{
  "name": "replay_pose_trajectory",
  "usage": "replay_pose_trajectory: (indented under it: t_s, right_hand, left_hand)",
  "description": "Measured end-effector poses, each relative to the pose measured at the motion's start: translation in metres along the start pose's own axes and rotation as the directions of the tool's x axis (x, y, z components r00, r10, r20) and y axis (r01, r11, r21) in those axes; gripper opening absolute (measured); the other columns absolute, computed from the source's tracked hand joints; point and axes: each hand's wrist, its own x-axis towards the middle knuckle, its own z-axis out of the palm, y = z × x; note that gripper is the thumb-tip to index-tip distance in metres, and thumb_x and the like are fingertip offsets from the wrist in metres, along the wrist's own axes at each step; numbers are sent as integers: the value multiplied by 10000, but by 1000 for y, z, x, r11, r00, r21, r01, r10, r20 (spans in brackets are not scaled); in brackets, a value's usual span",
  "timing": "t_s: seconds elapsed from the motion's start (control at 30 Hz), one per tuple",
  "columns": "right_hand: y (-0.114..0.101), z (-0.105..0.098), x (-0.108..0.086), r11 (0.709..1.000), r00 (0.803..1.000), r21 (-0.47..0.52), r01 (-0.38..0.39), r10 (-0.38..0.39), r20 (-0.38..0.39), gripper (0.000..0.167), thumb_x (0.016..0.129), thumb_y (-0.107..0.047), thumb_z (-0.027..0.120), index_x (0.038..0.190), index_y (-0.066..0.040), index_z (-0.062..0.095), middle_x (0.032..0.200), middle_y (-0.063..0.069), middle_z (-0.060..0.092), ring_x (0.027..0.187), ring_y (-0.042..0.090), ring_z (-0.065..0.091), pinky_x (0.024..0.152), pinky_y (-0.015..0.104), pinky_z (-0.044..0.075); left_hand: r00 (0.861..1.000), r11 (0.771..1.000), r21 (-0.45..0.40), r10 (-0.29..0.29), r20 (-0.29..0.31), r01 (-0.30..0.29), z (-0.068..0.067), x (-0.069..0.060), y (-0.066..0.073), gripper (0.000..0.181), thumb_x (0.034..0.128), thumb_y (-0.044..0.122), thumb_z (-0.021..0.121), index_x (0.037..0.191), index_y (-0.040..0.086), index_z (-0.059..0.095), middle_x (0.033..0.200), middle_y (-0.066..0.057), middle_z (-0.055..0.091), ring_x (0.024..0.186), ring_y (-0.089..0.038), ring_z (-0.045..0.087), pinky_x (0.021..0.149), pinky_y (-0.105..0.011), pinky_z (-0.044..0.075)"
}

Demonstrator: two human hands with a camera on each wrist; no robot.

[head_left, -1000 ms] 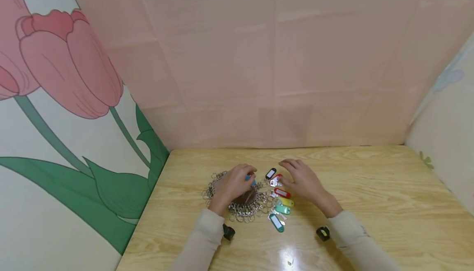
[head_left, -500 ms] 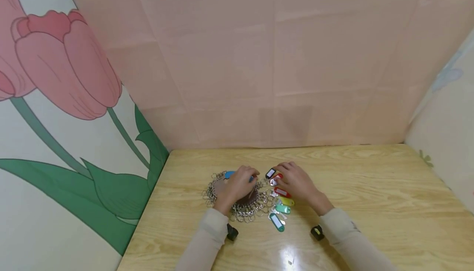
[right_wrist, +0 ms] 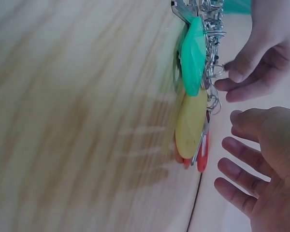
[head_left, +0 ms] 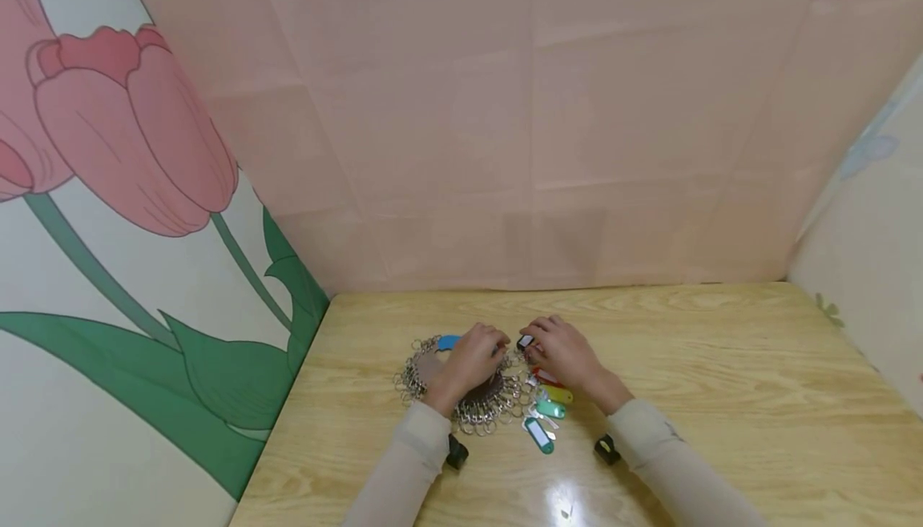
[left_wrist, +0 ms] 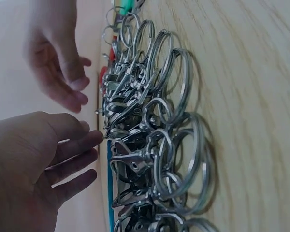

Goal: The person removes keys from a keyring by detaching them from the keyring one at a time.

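Note:
A round brown disc [head_left: 429, 367], ringed with metal clips and split rings [head_left: 485, 413], lies on the table. My left hand [head_left: 472, 363] is over its right part; in the left wrist view its loosely bent fingers [left_wrist: 75, 147] reach the clips' edge, and I cannot tell if they touch. My right hand [head_left: 566, 355] hovers over the key tags with its fingers spread and slightly bent [right_wrist: 239, 188], holding nothing visible. Under or beside it lie a black tag [head_left: 524, 342], a red tag [head_left: 550, 378], a yellow tag [head_left: 559, 395], a light green tag [head_left: 551, 409] and a teal tag [head_left: 538, 436].
A blue piece [head_left: 448, 342] sits at the disc's back edge. Small keys [head_left: 551, 424] lie among the tags. The wooden table [head_left: 721, 399] meets a pink-covered wall [head_left: 461, 150] behind and a tulip-patterned wall [head_left: 130, 134] at the left.
My right hand has moved left over the black and red tags, closer to my left hand. My left hand has shifted slightly right, uncovering the blue piece.

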Motion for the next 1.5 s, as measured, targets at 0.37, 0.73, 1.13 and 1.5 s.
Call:
replay_pose_trajectory:
  t_s: [0.37, 0.73, 1.13, 1.5]
  right_hand:
    - [-5, 8, 6, 1000, 999, -17, 24, -24, 33, 250, 928, -122, 822, 1173, -87, 784, 1140, 86, 732, 986, 275, 637, 841, 436, 580]
    - [-5, 12, 6, 995, 996, -51, 88, -87, 11, 195, 900, -87, 836, 1091, -107, 801, 1016, 49, 704, 868, 213, 585, 730, 361, 540]
    - [-9, 9, 7, 997, 996, -23, 71, -70, 59, 101, 906, -91, 836, 975, -135, 777, 941, 8, 709, 830, 187, 567, 727, 341, 520]
    - [-7, 12, 7, 998, 998, 64, 13, -17, 63, 89, 951, -84, 777, 936, -162, 738, 926, -23, 698, 863, 182, 651, 736, 351, 578]
  left_hand:
    - [1000, 995, 99, 28, 11, -29, 7, 3, 1, 165, 1044, 217, 702, 1161, 162, 805, 1116, 12, 756, 1050, -168, 641, 929, -306, 555]
    - [999, 993, 115, 41, 13, -42, 9, 1, 1, 158, 1029, 240, 728, 1156, 187, 805, 1123, 33, 746, 1063, -154, 635, 932, -305, 550]
    - [999, 997, 70, 41, 15, -42, 13, 1, 1, 167, 1051, 264, 696, 1146, 197, 815, 1101, 36, 747, 1040, -166, 636, 930, -332, 542]
    - [1000, 1000, 14, 9, -1, -9, 14, 1, 3, 177, 1050, 282, 696, 1142, 182, 809, 1043, 35, 735, 975, -160, 619, 892, -345, 532]
